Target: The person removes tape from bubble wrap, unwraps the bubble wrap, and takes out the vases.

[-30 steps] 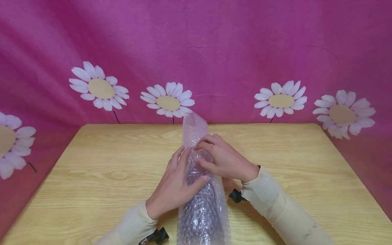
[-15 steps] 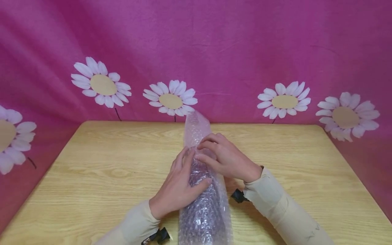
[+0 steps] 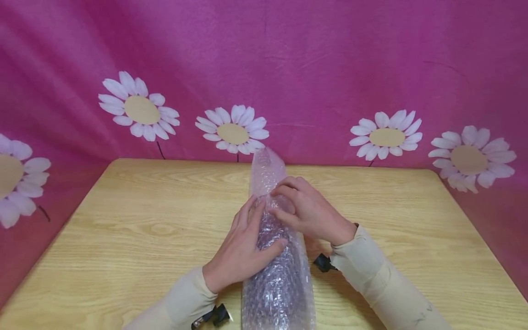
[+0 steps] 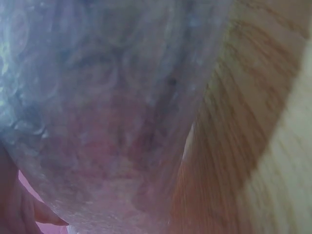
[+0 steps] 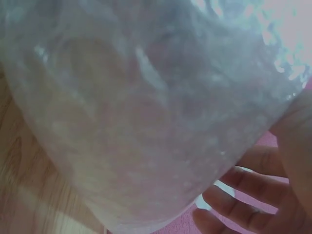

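A long bundle in clear bubble wrap (image 3: 276, 284) stretches away from me along the middle of the table, with something dark showing through its near part. Its flatter far end narrows to a pale flap. My left hand (image 3: 241, 250) rests on the bundle's left side, fingers nearly straight and thumb laid across the top. Close to those fingertips, my right hand (image 3: 311, 208) has its fingers bent and pinches the wrap with index finger and thumb. The wrap fills much of both wrist views; right-hand fingers (image 5: 243, 195) show beside its edge.
The bundle lies on a light wood-grain table (image 3: 144, 238). Behind it hangs a magenta cloth (image 3: 288, 68) printed with white daisies. Small black pieces, one at the left cuff (image 3: 220, 315) and one at the right cuff (image 3: 323, 262), stick out near the wrists.
The whole view shifts slightly, so the bundle and both hands sit a little farther right in it. The hands keep nearly the same places on the wrap.
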Action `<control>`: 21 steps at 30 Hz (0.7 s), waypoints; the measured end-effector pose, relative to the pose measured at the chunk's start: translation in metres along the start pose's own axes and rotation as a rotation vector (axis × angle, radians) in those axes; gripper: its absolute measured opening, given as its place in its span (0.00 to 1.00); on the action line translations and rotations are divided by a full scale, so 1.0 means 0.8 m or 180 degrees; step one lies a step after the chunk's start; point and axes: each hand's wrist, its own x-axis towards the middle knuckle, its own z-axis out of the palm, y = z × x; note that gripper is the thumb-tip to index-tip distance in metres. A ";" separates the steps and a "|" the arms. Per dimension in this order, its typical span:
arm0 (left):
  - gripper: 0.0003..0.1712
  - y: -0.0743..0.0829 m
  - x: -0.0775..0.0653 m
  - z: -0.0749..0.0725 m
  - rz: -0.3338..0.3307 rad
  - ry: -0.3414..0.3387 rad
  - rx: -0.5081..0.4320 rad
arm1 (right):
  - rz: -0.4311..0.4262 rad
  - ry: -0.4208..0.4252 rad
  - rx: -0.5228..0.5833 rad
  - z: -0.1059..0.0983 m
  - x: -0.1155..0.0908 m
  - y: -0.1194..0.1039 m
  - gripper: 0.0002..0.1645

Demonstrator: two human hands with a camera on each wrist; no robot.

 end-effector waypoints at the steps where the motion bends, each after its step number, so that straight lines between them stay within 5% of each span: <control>1: 0.56 0.000 0.000 0.000 -0.0007 -0.0002 -0.0004 | 0.0001 -0.0001 -0.0008 0.000 0.000 0.000 0.23; 21: 0.57 0.000 0.000 0.000 -0.0015 0.0008 0.0078 | -0.0067 -0.0010 -0.0198 0.004 0.000 0.005 0.28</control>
